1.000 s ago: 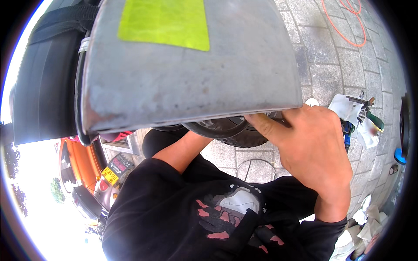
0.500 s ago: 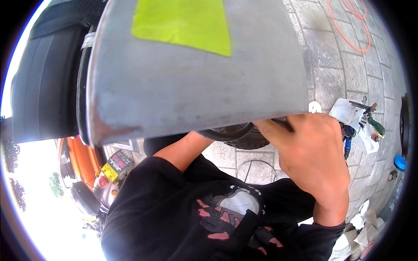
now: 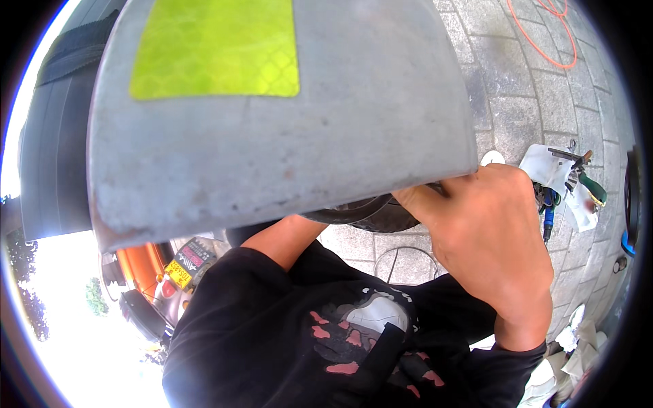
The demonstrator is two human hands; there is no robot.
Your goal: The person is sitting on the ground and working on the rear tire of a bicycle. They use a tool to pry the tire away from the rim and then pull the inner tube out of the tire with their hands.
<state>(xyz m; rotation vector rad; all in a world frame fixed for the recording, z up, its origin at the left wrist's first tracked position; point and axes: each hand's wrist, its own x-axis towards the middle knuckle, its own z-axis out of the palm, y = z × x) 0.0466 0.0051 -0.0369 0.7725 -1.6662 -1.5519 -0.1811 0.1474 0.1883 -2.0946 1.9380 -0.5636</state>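
Note:
A grey metal panel (image 3: 286,136) with a yellow-green reflective sticker (image 3: 218,51) fills the upper middle of the view, close to me. Below its lower edge, part of a black tyre (image 3: 388,217) shows. My right hand (image 3: 479,231) is at the panel's lower right corner, beside the tyre. Its thumb points left under the edge and its other fingers curl in behind the panel, so what they grip is hidden. My left forearm (image 3: 289,241) passes under the panel, which covers the left hand completely.
Several tools, among them a green-handled one (image 3: 593,189), lie on white sheets on the paving (image 3: 513,122) at right. An orange hose (image 3: 570,54) curves at the far right. An orange vehicle (image 3: 143,268) with a yellow plate stands at left. Crumpled cloths (image 3: 575,353) lie lower right.
The panel and its sticker have shifted left in the view, and the sticker now shows squarer. My right hand keeps its place at the panel's corner.

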